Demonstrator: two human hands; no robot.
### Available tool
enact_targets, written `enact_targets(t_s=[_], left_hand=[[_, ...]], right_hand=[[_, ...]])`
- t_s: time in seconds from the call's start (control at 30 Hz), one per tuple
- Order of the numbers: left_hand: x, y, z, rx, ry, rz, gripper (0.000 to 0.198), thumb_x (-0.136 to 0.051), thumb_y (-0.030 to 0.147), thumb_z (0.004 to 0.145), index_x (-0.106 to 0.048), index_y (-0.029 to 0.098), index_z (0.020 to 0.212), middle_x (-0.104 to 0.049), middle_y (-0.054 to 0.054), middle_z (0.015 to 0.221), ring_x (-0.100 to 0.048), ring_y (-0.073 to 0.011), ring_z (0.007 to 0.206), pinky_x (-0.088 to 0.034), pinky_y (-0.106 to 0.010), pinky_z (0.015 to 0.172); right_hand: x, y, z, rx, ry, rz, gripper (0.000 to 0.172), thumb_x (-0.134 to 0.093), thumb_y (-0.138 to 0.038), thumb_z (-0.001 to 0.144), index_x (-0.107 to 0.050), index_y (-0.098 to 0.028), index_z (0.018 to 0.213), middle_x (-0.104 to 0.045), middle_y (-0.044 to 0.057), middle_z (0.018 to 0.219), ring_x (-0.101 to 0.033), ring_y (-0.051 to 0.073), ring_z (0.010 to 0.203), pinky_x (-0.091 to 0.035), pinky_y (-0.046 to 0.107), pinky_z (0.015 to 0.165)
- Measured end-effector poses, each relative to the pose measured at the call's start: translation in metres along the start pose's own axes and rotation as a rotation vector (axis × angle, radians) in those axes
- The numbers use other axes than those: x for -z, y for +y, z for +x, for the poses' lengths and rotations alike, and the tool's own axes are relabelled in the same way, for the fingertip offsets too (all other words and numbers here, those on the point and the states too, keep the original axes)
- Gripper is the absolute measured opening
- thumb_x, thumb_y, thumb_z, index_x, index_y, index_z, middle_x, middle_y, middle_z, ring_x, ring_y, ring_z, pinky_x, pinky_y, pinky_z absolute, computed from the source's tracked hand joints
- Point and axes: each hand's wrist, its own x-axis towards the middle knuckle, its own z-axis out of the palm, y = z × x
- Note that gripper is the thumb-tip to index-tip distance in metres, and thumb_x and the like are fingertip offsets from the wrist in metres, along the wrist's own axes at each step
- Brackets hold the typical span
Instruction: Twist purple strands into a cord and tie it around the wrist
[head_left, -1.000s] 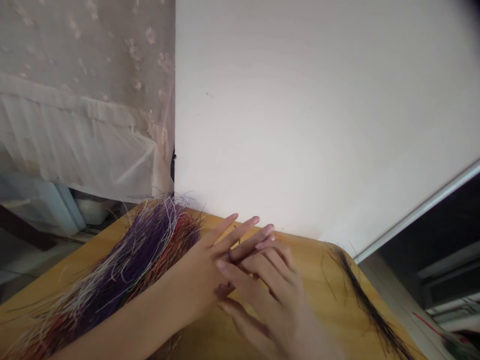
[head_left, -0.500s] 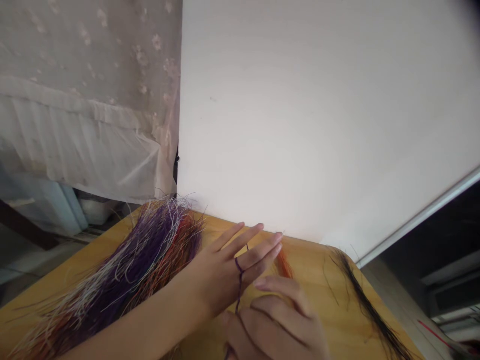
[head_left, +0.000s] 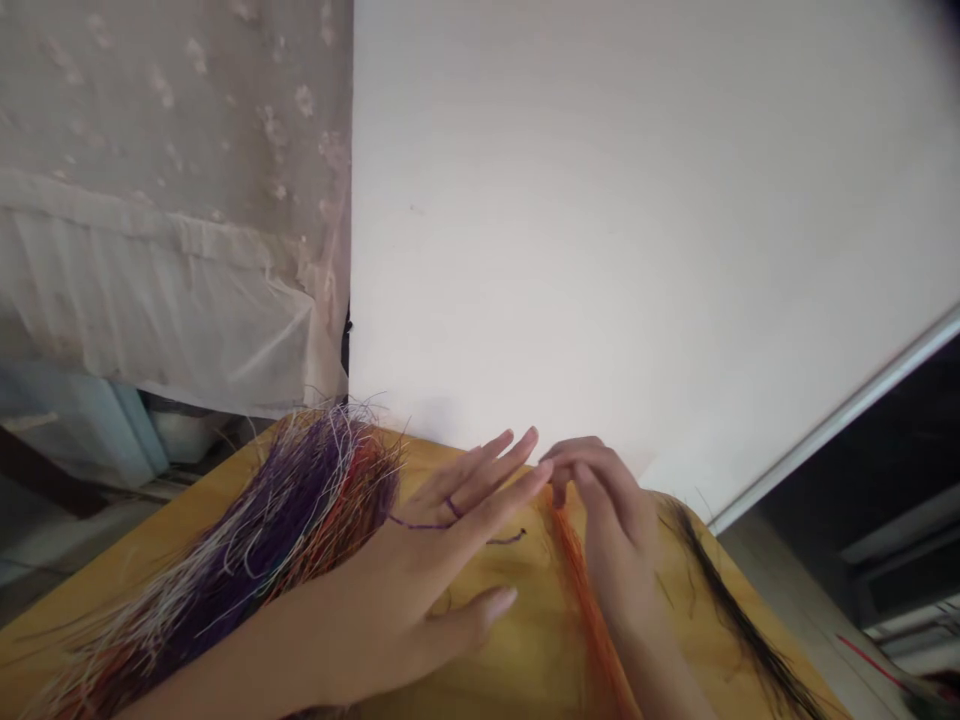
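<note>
Purple cord [head_left: 420, 525] and orange fibre bundle [head_left: 589, 590].
The thin cord is looped around a finger of the left hand [head_left: 420, 565] and draped across its back; one end is exposed beyond. The slender bundle is laid lengthwise on the table [head_left: 517, 640], its far end at the right hand's [head_left: 619, 510] fingers.

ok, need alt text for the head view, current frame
A spread left hand with purple cord looped round one finger reaches over a wooden table, beside a curled right hand at the far end of an orange fibre bundle. A multicoloured bundle lies at left, a black one at right.
</note>
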Motion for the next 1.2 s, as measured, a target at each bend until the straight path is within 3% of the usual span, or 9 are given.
enact_targets(t_s=[0.1,0.2,0.4,0.5,0.67,0.87,1.0,1.07,1.2], left_hand=[[0.006,0.003,-0.002,0.02,-0.05,-0.153,0.068,-0.045,0.026,0.097,-0.008,0.03,0.153,0.002,0.005,0.161,-0.006,-0.0161,0.148,-0.027,-0.037,0.116],[0.004,0.001,-0.001,0.042,-0.025,-0.125,0.07,-0.045,0.023,0.097,-0.005,0.026,0.153,-0.003,0.002,0.161,-0.003,-0.0175,0.148,-0.027,-0.041,0.116],[0.002,-0.001,-0.001,0.019,0.005,-0.014,0.07,-0.043,0.025,0.097,-0.001,0.022,0.154,-0.003,-0.001,0.161,-0.004,-0.0201,0.148,-0.03,-0.044,0.115],[0.007,0.003,-0.002,-0.017,0.009,0.041,0.068,-0.041,0.024,0.097,-0.004,0.02,0.154,-0.001,-0.001,0.161,-0.004,-0.021,0.148,-0.031,-0.045,0.114],[0.012,0.012,-0.004,-0.061,-0.038,0.167,0.068,-0.046,0.026,0.095,-0.011,0.021,0.153,0.005,0.0,0.161,-0.002,-0.0214,0.148,-0.031,-0.044,0.115],[0.013,0.017,0.001,-0.098,0.033,0.269,0.06,-0.041,0.024,0.096,-0.02,0.02,0.152,0.002,0.004,0.161,-0.002,-0.0185,0.148,-0.024,-0.04,0.118],[0.014,0.02,0.0,-0.091,0.032,0.245,0.061,-0.045,0.025,0.095,-0.023,0.021,0.152,0.002,0.0,0.161,-0.007,-0.0212,0.148,-0.028,-0.04,0.117],[0.016,0.017,-0.001,-0.042,0.007,0.158,0.064,-0.043,0.027,0.096,-0.014,0.018,0.153,-0.001,-0.004,0.16,-0.011,-0.0202,0.147,-0.035,-0.037,0.114],[0.019,-0.002,0.002,0.067,-0.051,-0.286,0.067,-0.034,0.029,0.101,0.008,0.023,0.153,-0.011,-0.005,0.159,-0.02,-0.0186,0.145,-0.047,-0.035,0.105]], right_hand=[[-0.008,-0.007,-0.008,-0.077,-0.226,0.12,0.018,-0.048,-0.023,0.096,-0.061,-0.024,0.108,-0.063,0.003,0.102,-0.059,0.013,0.078,-0.052,0.027,0.065],[-0.014,-0.015,-0.015,-0.138,-0.355,0.163,0.015,-0.055,-0.027,0.093,-0.062,-0.023,0.106,-0.064,0.001,0.088,-0.06,0.012,0.069,-0.054,0.027,0.066],[-0.018,-0.015,-0.012,-0.08,-0.362,0.141,0.014,-0.059,-0.024,0.091,-0.07,-0.018,0.085,-0.064,-0.002,0.063,-0.056,0.01,0.055,-0.049,0.021,0.054],[-0.018,-0.014,-0.009,-0.028,-0.361,0.138,0.008,-0.066,-0.02,0.085,-0.072,-0.018,0.08,-0.071,0.0,0.07,-0.063,0.01,0.061,-0.052,0.02,0.059],[-0.011,-0.012,-0.007,-0.087,-0.501,0.109,0.008,-0.064,-0.019,0.085,-0.072,-0.019,0.085,-0.072,0.0,0.075,-0.065,0.011,0.067,-0.054,0.02,0.061],[-0.007,-0.003,-0.001,-0.195,-0.702,0.325,0.007,-0.063,-0.02,0.086,-0.07,-0.019,0.084,-0.067,-0.003,0.069,-0.062,0.009,0.06,-0.052,0.017,0.056],[-0.009,0.004,0.0,-0.202,-0.69,0.351,0.017,-0.064,-0.028,0.085,-0.065,-0.018,0.071,-0.059,-0.003,0.061,-0.058,0.01,0.056,-0.051,0.02,0.052],[-0.009,0.005,-0.001,-0.201,-0.651,0.351,0.015,-0.063,-0.028,0.086,-0.066,-0.018,0.075,-0.056,-0.005,0.059,-0.053,0.009,0.053,-0.048,0.02,0.052],[-0.007,-0.006,-0.004,-0.186,-0.543,0.255,0.01,-0.059,-0.022,0.091,-0.068,-0.02,0.086,-0.062,-0.002,0.073,-0.054,0.009,0.061,-0.048,0.021,0.06]])
